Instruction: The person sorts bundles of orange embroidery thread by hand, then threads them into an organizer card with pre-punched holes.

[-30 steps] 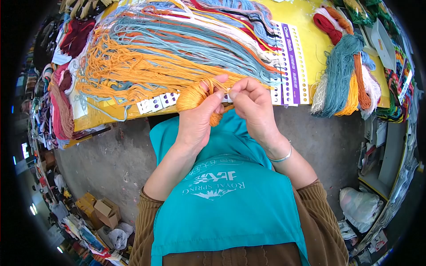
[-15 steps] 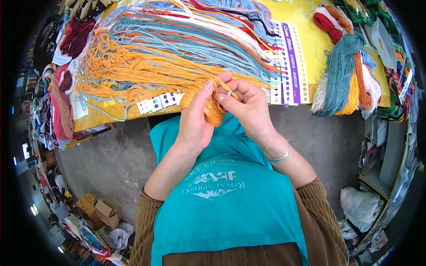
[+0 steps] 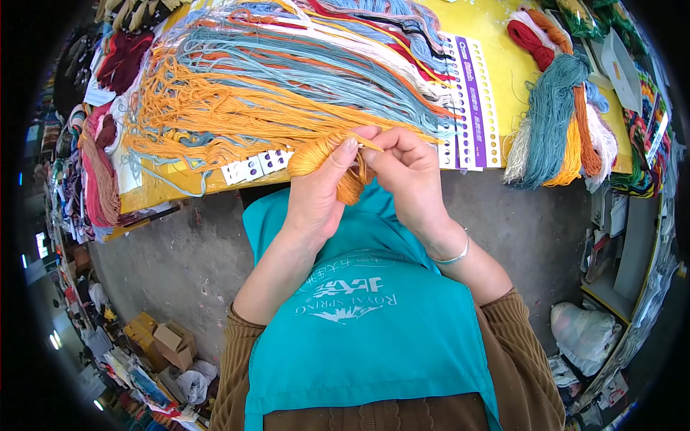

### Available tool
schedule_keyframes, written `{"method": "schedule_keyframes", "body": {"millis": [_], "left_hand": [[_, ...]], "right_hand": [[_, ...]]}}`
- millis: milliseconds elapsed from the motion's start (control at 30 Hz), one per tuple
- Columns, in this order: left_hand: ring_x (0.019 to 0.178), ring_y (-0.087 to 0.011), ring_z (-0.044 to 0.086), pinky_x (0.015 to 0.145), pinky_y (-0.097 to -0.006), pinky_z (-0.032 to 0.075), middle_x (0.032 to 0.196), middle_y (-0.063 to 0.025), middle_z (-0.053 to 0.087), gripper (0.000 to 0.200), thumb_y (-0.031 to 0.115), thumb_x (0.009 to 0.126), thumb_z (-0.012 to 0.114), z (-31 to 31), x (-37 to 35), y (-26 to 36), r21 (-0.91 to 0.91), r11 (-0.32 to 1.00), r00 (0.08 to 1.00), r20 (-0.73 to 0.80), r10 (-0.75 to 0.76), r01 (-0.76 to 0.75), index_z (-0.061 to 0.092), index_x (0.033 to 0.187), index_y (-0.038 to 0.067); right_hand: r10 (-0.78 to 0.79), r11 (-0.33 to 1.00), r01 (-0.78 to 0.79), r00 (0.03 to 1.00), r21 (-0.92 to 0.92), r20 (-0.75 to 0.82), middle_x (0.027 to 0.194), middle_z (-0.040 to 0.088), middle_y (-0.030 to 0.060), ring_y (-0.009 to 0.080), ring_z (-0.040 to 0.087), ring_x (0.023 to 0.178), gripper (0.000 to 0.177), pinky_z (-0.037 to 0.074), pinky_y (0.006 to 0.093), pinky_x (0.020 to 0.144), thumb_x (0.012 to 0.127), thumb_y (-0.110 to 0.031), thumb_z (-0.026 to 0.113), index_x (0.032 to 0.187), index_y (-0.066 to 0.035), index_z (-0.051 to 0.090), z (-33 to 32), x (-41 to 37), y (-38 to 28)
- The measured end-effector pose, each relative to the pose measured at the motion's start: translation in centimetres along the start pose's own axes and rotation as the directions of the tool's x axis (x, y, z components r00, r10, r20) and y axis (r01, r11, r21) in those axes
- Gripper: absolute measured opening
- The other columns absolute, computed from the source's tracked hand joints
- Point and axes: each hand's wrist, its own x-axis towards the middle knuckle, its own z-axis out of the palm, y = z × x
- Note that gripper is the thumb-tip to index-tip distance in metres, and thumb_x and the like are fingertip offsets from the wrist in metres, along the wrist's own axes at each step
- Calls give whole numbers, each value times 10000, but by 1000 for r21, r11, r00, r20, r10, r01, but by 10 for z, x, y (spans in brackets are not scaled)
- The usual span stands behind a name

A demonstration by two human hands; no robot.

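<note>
A skein of orange embroidery floss (image 3: 310,158) is bunched in my left hand (image 3: 316,194), whose thumb presses on top while part of the bundle hangs out below the palm. My right hand (image 3: 410,176) is beside it, thumb and forefinger pinched on a few orange strands drawn from the skein. Just beyond my hands, long orange threads (image 3: 215,108) lie spread over the yellow table. Teal threads (image 3: 287,65) run alongside them toward a white-and-purple punched thread card (image 3: 471,108).
At the table's right hang a teal hank (image 3: 557,90) and a yellow-orange hank (image 3: 568,154). Pink and brown hanks (image 3: 100,172) hang at the left edge. Cardboard boxes (image 3: 175,343) and a stuffed plastic bag (image 3: 586,334) rest on the floor.
My right fingers have closed up and turned slightly, pulling the pinched strands more level. The skein in my left hand has shifted a little to the left.
</note>
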Motion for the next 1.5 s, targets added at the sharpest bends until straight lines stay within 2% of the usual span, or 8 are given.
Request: {"method": "schedule_keyframes", "body": {"millis": [300,500,700,900,1067,1267,1367,1500], "left_hand": [[983,-122,583,794,-269,470,1093,-70,654,265,171,965,556,-7,2,2,54,998,999,45,-13,11,631,1146,-8],[950,-170,599,850,-319,487,1003,-84,647,222,178,972,531,-17,-3,7,195,980,991,137,6,-33,630,1014,-16],[630,-144,560,648,-275,466,612,-47,538,289,235,997,452,-39,-19,34,1,998,955,290,-61,63,580,840,29],[402,-39,347,418,-204,281,531,56,357,286,207,1035,311,-82,-53,93,-693,717,960,243,138,73,482,836,95],[410,-40,296,398,-214,247,559,52,332,241,182,1027,345,-159,-102,154,-610,721,929,-75,362,-330,526,944,47],[408,-44,242,385,-214,197,519,62,255,158,165,1007,424,-298,-200,244,-222,580,603,-498,623,-784,530,939,69],[412,-48,197,383,-216,174,514,67,228,169,175,1013,428,-271,-235,286,220,402,94,-772,629,-889,558,1018,66],[417,-39,181,379,-216,168,530,71,240,257,208,1017,430,-228,-242,289,363,304,58,-554,830,-881,543,1191,56]], "right_hand": [[149,915,-152,988,375,36,800,639,2,-1,395,545,43,264,185,450,856,-15,616,855,-54,600,-9,1,-4],[348,935,-354,918,-2,193,714,576,-31,2,400,530,69,279,180,464,869,-101,671,855,-58,619,-19,-7,-38],[-304,636,485,873,-601,382,853,636,30,134,572,742,108,473,301,674,893,-124,645,846,-28,627,-39,-21,-62],[-208,806,155,978,571,28,631,417,-14,93,397,565,233,358,274,516,981,-198,441,775,-90,450,-73,-35,-86],[-352,910,411,832,51,-428,602,337,-64,28,246,462,255,189,197,398,979,-191,456,734,-124,435,-213,-44,-110],[-855,495,92,231,-864,-465,710,522,-38,41,439,578,131,348,191,518,927,-195,567,871,-93,627,-468,-109,-170],[-811,552,-90,176,-829,-559,867,612,18,101,538,764,214,440,250,740,937,-195,582,1023,-17,664,-517,-164,-217],[-861,475,-1,208,-880,-464,897,634,24,99,549,786,237,435,250,759,956,-178,570,1079,7,652,-435,-147,-219]]}}
